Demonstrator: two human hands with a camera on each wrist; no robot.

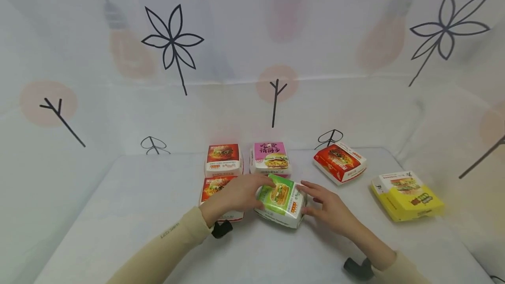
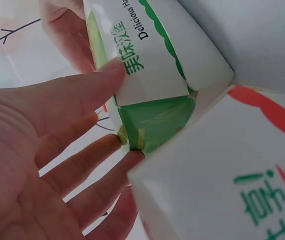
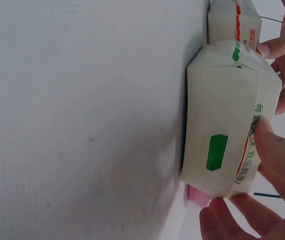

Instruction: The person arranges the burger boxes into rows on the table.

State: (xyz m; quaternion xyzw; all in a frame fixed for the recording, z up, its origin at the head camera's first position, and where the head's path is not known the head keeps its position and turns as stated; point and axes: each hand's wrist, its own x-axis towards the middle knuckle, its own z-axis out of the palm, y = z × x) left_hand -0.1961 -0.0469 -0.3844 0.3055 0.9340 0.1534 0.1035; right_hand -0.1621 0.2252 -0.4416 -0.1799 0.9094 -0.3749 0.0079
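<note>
A green and white burger box (image 1: 279, 197) sits tilted on the white surface, between both hands. My left hand (image 1: 245, 191) holds its left side; in the left wrist view the thumb lies on the white front of the box (image 2: 155, 60), with the fingers spread by its green corner. Around the right side, my right hand (image 1: 329, 208) has its thumb on one face of the box (image 3: 217, 120) and fingers curled at the far edge. Just left stands a red and white burger box (image 1: 215, 186), partly hidden by my left hand.
Another red burger box (image 1: 223, 159) stands behind the near one. Beside it is a pink burger box (image 1: 271, 157), directly behind the green box. Farther right lie a red burger box (image 1: 340, 162), turned at an angle, and a yellow one (image 1: 408, 196). A patterned white cloth (image 1: 236, 113) rises behind.
</note>
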